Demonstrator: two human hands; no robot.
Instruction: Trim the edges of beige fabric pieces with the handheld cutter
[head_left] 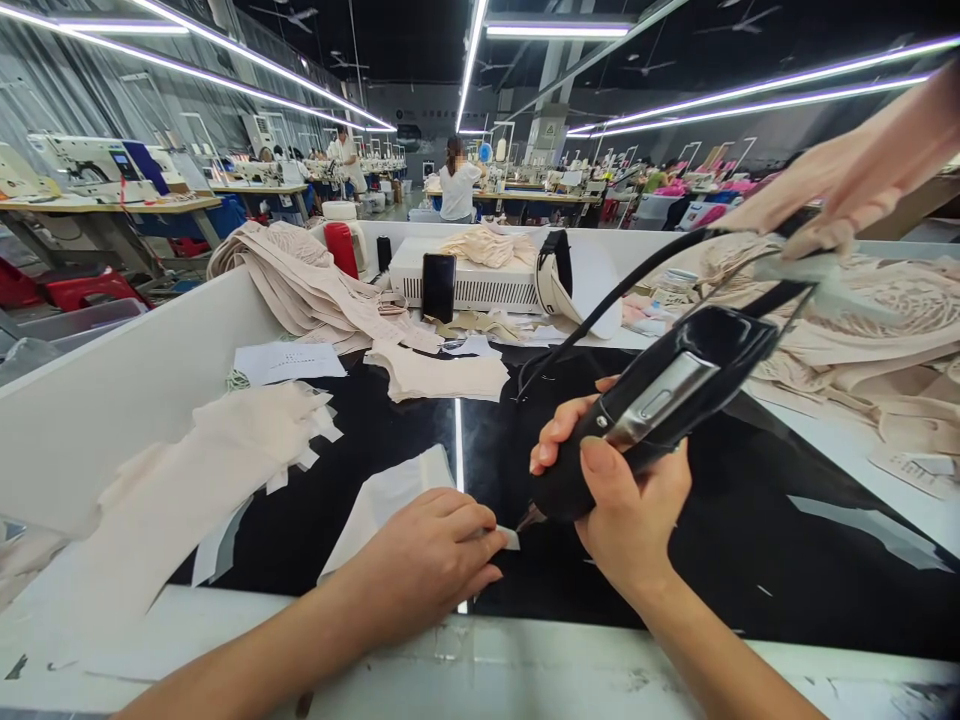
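Right of centre in the frame, a black tool (679, 395) slanted across the view, its thick, glossy body set with a long silver plate (656, 400) that bore a small oblong mark. Its narrow metal tip (531, 516) pointed down and left, close to the end of a pale strip; whether the two touched could not be told.

The right hand (637, 500) gripped the tool's lower body, thumb along the near side and fingers wrapped around the far side, its forearm rising from the lower right. Just left of centre, the left hand (442, 550) lay palm down, fingers bent together over a thin off-white cloth (397, 490), its forearm slanting in from the lower left. Part of the cloth spread flat and slightly creased beyond the knuckles.

Both lay over a shiny black tabletop (750, 530) in the middle of the frame. Another pale piece (446, 375) lay above centre, and a fanned stack (202, 470) leaned at the left. Farther up stood a dark phone (438, 287) before a white vented box (491, 288). At the upper right, another person's hand (840, 195), blurred, reached in with its fingers curled down, close to a black cord (607, 305) that arched toward the tabletop.
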